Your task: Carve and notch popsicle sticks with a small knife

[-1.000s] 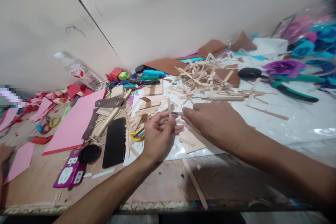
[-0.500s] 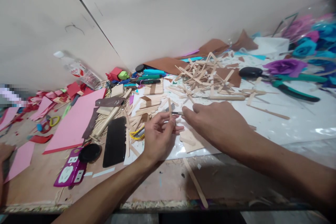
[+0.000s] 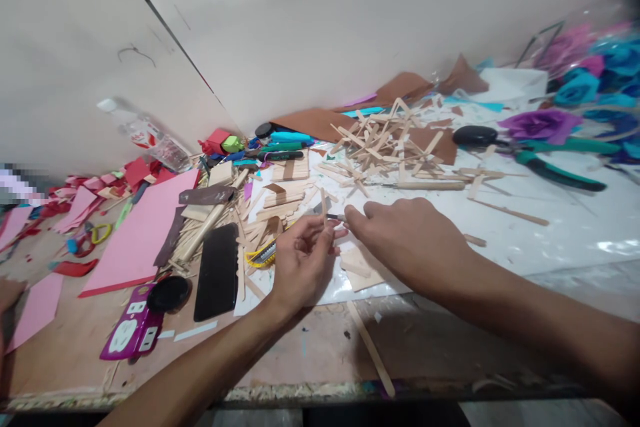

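Pinched upright between the thumb and fingers of my left hand is a short wooden craft stick. My right hand is closed on a thin craft knife, its dark tip pointing left and meeting the stick, as far as I can tell. Most of the knife's handle is hidden in my fist. A small wooden sheet lies on the white paper below my hands. Beside my left wrist rests a yellow box cutter.
Behind my hands is a heap of craft sticks. Green-handled pliers lie at right, a black phone and pink foam sheet at left. A loose stick lies near the table edge. Another person's hand shows far left.
Both hands keep nearly the same pose, the knife still at the stick. The whole view has shifted very slightly.
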`<state>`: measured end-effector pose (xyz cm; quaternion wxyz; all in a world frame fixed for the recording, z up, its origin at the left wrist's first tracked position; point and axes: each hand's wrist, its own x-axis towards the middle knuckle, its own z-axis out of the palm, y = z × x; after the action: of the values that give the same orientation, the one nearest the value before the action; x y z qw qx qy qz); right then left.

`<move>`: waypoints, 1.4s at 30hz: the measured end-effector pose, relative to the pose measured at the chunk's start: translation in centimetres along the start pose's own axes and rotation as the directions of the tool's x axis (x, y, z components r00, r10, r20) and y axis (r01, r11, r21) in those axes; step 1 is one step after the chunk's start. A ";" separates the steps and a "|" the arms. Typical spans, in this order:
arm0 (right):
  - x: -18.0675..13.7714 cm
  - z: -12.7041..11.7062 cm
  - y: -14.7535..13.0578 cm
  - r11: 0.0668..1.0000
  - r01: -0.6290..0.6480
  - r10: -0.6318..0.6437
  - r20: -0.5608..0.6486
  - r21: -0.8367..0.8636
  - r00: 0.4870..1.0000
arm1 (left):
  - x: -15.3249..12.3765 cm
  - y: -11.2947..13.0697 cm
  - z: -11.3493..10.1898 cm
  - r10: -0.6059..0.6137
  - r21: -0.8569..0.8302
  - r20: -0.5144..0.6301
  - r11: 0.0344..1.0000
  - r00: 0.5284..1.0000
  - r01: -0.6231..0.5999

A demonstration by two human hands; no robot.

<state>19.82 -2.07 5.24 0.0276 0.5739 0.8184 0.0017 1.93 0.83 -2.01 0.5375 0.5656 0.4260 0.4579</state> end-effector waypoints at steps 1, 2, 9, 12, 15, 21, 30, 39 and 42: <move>0.0 0.1 0.1 1.000 0.002 -0.002 -0.003 -0.001 1.000 | 0.1 0.0 0.0 -0.004 -0.001 0.001 1.000 1.000 0.004; 0.0 0.1 0.2 1.000 0.003 -0.003 -0.010 -0.004 1.000 | 0.1 0.0 0.1 -0.006 -0.003 0.001 1.000 1.000 0.006; 0.2 0.1 0.7 1.000 -0.015 0.015 -0.028 -0.017 1.000 | 0.6 0.2 0.7 -0.007 -0.135 -0.045 0.991 0.999 0.000; 0.2 0.0 0.4 1.000 -0.018 0.018 -0.012 -0.021 1.000 | 0.6 0.3 0.7 -0.007 -0.163 -0.051 0.987 0.999 -0.002; 0.1 0.2 0.1 1.000 -0.006 0.006 -0.028 -0.021 1.000 | 0.5 0.3 0.6 -0.018 -0.145 -0.058 0.989 0.998 0.010; 0.0 0.5 0.0 1.000 0.009 -0.009 -0.041 -0.008 0.999 | 0.4 0.2 0.4 -0.016 -0.135 -0.047 0.991 0.999 0.009; 0.2 0.0 0.8 0.999 0.042 -0.042 -0.030 0.000 0.999 | 0.4 0.2 0.6 -0.010 -0.156 -0.031 0.988 0.999 0.005; 0.1 0.7 0.0 1.000 0.006 -0.006 -0.023 0.026 1.000 | 0.5 0.0 0.1 0.007 -0.136 0.008 0.991 1.000 -0.006; 0.3 0.5 0.7 1.000 -0.001 0.001 -0.014 0.030 1.000 | 0.5 -0.5 0.0 0.034 -0.119 0.062 0.993 0.998 -0.026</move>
<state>20.39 -1.60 4.76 0.0131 0.5747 0.8182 -0.0066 2.04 1.40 -2.46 0.5763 0.5536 0.3723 0.4719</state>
